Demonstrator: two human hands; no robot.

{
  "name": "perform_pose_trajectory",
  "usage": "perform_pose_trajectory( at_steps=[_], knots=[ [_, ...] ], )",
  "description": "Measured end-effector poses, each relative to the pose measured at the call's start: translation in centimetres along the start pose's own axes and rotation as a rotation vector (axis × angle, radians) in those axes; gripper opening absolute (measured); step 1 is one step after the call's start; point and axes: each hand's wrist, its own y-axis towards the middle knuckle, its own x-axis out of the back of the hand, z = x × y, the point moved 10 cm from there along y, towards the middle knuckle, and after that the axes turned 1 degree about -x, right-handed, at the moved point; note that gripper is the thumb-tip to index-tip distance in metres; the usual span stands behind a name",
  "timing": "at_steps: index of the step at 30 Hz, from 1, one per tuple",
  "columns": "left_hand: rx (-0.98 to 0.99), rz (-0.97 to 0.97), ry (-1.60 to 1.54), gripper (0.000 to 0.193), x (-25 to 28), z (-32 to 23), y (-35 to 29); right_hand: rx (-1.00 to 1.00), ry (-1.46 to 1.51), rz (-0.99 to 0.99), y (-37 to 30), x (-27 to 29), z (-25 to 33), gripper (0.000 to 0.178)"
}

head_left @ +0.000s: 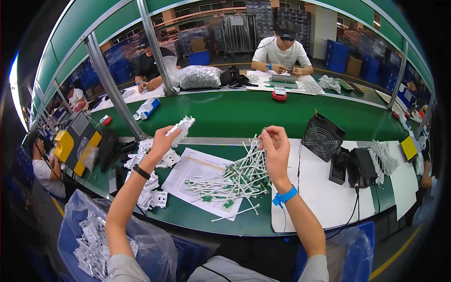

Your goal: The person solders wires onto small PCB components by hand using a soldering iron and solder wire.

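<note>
The left hand [162, 141] pinches a white plastic part [182, 128] raised above the green surface [244, 115], left of the pile of white wires [235, 181]. The right hand [275, 145] pinches one wire just above that pile, which lies on a paper sheet [195, 167].

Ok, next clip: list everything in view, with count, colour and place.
white plastic part: one, white, held in left hand
white parts: pile, white, bench left
wired pieces: heap, white and green, bench centre
paper sheet: one, printed white, under the heap
fan: one, black, bench right
bag of parts: one, clear, lower left
co-workers: two opposite, others at the left edge
left hand: black wristband, raised
right hand: blue wrist strap, pinching a wired piece
</note>
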Motion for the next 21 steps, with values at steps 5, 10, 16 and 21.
perform_pose_trajectory(
  at_steps=[5,10,16,21],
  knots=[
    [0.331,0.272,-0.847,0.031,-8.0,-5.2,-2.5,-0.049,-0.104,0.050,-1.5,-0.8,0.9,0.015],
    [0.398,0.464,-0.978,0.031,-12.5,-12.1,-6.2,0.134,-0.350,0.165,-2.6,-1.9,4.0,0.012],
    [0.353,0.436,-1.063,0.028,-13.8,-15.2,-6.3,0.282,-0.388,0.012,-3.3,0.1,6.7,0.013],
    [0.333,0.408,-1.010,0.032,-14.0,-17.0,-6.5,0.100,-0.340,-0.036,-2.9,2.7,4.5,0.013]
  ],
)
